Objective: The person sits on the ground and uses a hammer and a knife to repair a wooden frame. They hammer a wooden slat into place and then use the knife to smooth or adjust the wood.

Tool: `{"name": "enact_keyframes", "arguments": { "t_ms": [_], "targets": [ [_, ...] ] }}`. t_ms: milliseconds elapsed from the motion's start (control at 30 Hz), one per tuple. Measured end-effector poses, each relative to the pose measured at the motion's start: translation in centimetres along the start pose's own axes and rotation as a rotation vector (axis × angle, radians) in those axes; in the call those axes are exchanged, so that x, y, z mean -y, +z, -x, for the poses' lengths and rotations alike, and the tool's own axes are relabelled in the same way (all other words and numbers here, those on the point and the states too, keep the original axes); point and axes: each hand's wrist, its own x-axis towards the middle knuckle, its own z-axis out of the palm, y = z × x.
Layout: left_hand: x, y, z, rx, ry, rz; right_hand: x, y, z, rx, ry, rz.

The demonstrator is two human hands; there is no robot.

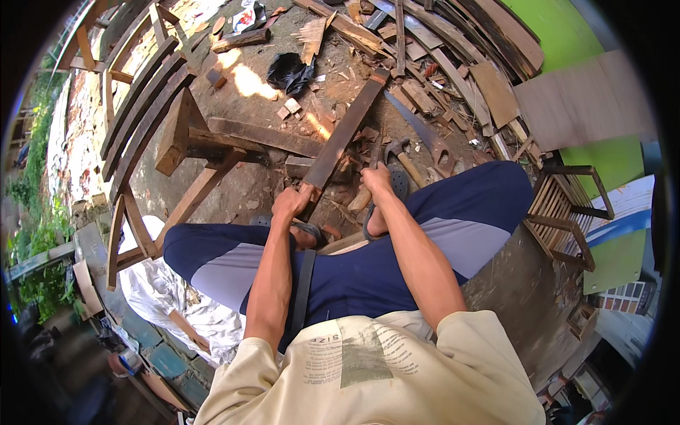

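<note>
My left hand (292, 204) is closed round the near end of a long dark wooden board (347, 127), which slants away from me to the upper right. Just right of the board, my right hand (375, 178) is closed, its fingers wrapped round something narrow and dark that I cannot make out. A pale, rounded piece of wood (360, 200) shows below that fist; whether the two are joined is unclear. Beside my right hand lies a hammer (407, 163) with a wooden handle. Farther right, a handsaw (425, 134) rests on the ground, its wooden grip toward me.
Wooden chair frames (149, 106) stand at the left, next to a white cloth (159, 304). Scrap planks (453, 57) pile up at the far right. A black plastic bag (290, 73) lies ahead among offcuts. A slatted wooden rack (567, 209) stands right of my knee.
</note>
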Motion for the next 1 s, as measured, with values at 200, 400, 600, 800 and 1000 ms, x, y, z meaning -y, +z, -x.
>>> {"name": "enact_keyframes", "arguments": {
  "t_ms": [200, 400, 600, 800, 1000],
  "targets": [
    [1.6, 1.3, -0.9, -0.093, -0.011, 0.095, -0.4, 1.3, -0.3, -0.023, -0.166, 0.488],
    [2.3, 1.4, -2.2, -0.195, 0.066, 0.089, 0.7, 0.9, 1.0, 0.115, -0.121, 0.737],
    [1.8, 0.8, -1.1, 0.188, 0.029, 0.742, 1.4, 1.1, 1.1, 0.308, 0.042, 0.26],
    [2.3, -0.8, 1.3, 0.352, -0.001, 0.871, 3.0, 2.4, 4.0, 0.584, 0.211, -0.117],
    [-2.4, -2.5, 6.8, 0.382, 0.015, 0.819, 3.2, 1.4, 2.8, 0.789, 0.185, -0.412]
  ]
}}
